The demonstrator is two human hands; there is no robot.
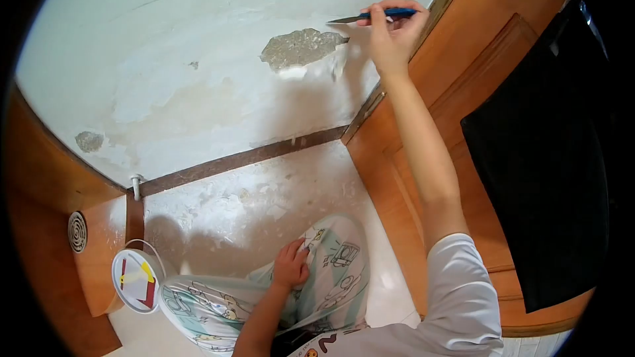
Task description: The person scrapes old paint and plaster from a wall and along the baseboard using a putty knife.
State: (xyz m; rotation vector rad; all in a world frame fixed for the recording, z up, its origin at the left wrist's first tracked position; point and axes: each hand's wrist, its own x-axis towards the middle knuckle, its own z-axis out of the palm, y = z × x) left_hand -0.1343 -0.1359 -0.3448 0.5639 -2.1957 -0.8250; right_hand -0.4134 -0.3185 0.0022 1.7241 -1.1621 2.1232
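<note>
My right hand (395,32) is closed around a blue-handled knife (391,12). Its thin dark blade points left, just above the right end of a large patch of bare grey plaster (301,49) in the white wall (218,33). From this view I cannot tell whether the tip touches the wall. Loose, lifted paint edges the lower side of that patch. My left hand (291,264) rests on my patterned trouser leg (334,271), fingers loosely bent and holding nothing.
A white bucket (135,281) with a wire handle stands at lower left. Paint flakes cover the floor (264,192). A short white pipe (136,186) sticks out by the baseboard (245,158). Wooden door panelling (456,92) and a hanging black cloth (542,158) bound the right side.
</note>
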